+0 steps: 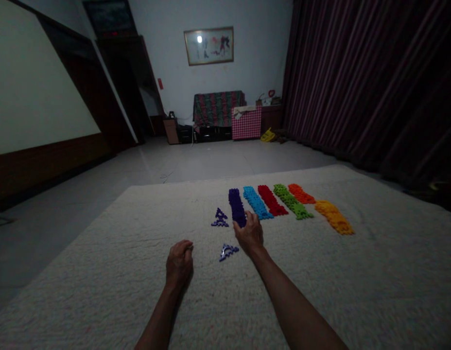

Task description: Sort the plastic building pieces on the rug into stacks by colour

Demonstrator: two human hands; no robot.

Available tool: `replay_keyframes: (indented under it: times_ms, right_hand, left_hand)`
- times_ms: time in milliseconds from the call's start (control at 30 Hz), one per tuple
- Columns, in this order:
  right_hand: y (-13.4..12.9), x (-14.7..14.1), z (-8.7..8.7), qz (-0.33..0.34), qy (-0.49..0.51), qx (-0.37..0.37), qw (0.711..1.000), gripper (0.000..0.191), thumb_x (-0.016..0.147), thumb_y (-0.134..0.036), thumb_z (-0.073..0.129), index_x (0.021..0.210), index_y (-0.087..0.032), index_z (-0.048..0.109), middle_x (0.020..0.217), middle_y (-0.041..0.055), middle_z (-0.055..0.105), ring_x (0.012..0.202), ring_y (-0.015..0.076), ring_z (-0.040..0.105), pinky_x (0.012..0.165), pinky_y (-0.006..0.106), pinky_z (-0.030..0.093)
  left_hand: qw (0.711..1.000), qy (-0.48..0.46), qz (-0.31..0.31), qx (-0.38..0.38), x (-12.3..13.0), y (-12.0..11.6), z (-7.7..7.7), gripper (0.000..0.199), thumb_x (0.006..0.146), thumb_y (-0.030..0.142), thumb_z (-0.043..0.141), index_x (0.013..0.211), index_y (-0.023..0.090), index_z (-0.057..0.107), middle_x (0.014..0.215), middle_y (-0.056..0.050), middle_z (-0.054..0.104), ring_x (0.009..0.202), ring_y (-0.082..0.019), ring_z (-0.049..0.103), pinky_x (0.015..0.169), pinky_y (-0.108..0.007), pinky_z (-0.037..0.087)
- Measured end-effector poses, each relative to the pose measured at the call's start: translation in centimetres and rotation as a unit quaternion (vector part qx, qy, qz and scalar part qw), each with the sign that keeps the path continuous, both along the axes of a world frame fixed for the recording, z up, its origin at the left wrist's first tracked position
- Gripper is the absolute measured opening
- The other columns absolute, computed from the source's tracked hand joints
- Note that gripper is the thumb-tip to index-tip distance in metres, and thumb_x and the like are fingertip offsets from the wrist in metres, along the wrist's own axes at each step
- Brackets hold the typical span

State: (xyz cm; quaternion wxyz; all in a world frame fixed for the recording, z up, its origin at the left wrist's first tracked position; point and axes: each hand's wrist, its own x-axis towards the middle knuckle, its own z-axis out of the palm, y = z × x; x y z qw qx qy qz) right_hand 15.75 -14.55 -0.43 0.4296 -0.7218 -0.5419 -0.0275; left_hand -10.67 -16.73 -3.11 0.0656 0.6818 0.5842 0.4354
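Observation:
My right hand (pixel 249 234) is at the near end of a row of dark purple pieces (pixel 236 204), its fingers curled round that end. My left hand (pixel 179 262) rests on the pale blanket with its fingers curled in; anything inside them is hidden. Between the hands lies a purple toothed piece (pixel 228 251) with a shiny curve. A purple triangular piece (pixel 220 218) sits just left of the row. To the right run rows of blue pieces (pixel 256 201), red pieces (pixel 272 200), green pieces (pixel 291 201), orange pieces (pixel 300 193) and yellow-orange pieces (pixel 334 217).
The pale blanket (pixel 101 272) spreads under everything, its far edge meeting a grey tiled floor (pixel 218 158). Beyond stand a cloth-draped cabinet (pixel 218 109) and a red checked cloth (pixel 246 124). A dark curtain (pixel 342 87) hangs at the right.

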Motion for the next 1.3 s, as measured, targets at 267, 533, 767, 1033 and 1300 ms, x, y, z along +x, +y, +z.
replay_keyframes:
  times_ms: [267,533,767,1033,1300]
  right_hand:
    - [-0.4,0.1,0.0,0.015,0.009,-0.001,1.0,0.054,0.078,-0.029,0.062,0.128,-0.014,0.051,0.116,0.0139,0.057,0.105,0.0272,0.058,0.093,0.039,0.046]
    - [-0.6,0.1,0.4,0.003,0.052,0.016,0.999,0.051,0.08,-0.031,0.058,0.129,-0.017,0.051,0.121,0.0151,0.056,0.111,0.0294,0.056,0.093,0.042,0.047]
    - [0.1,0.5,-0.3,0.016,0.063,0.041,0.997,0.044,0.082,-0.028,0.054,0.125,-0.016,0.054,0.12,0.0141,0.057,0.11,0.0272,0.057,0.096,0.041,0.047]
    - [0.3,0.6,-0.6,0.035,0.067,0.069,0.995,0.044,0.08,-0.025,0.055,0.123,-0.016,0.055,0.119,0.014,0.058,0.112,0.027,0.057,0.096,0.041,0.048]
    - [-0.1,0.4,0.0,0.033,0.087,0.066,0.993,0.042,0.08,-0.023,0.054,0.122,-0.018,0.056,0.12,0.0128,0.057,0.113,0.026,0.057,0.094,0.039,0.049]
  left_hand:
    - [1.0,-0.005,-0.001,-0.008,0.0,0.2,0.1,0.026,0.078,0.026,0.049,0.084,0.02,0.073,0.099,-0.009,0.075,0.097,-0.026,0.067,0.093,-0.044,0.053]
    - [1.0,0.018,0.004,-0.013,0.3,0.8,-0.3,0.028,0.08,0.022,0.048,0.093,0.019,0.072,0.103,-0.011,0.074,0.101,-0.026,0.066,0.096,-0.044,0.052]
    - [0.989,0.037,-0.137,-0.041,7.6,8.2,0.8,0.042,0.085,0.025,0.053,0.126,0.017,0.061,0.135,-0.015,0.059,0.127,-0.026,0.055,0.108,-0.043,0.045]
    - [0.97,0.133,-0.201,-0.04,10.7,12.2,1.2,0.035,0.085,0.021,0.054,0.118,0.02,0.066,0.134,-0.011,0.059,0.125,-0.024,0.055,0.108,-0.042,0.045]
    - [0.971,0.145,-0.189,0.004,8.9,6.9,1.4,0.03,0.089,0.028,0.05,0.11,0.019,0.07,0.122,-0.011,0.064,0.115,-0.023,0.059,0.102,-0.037,0.049]
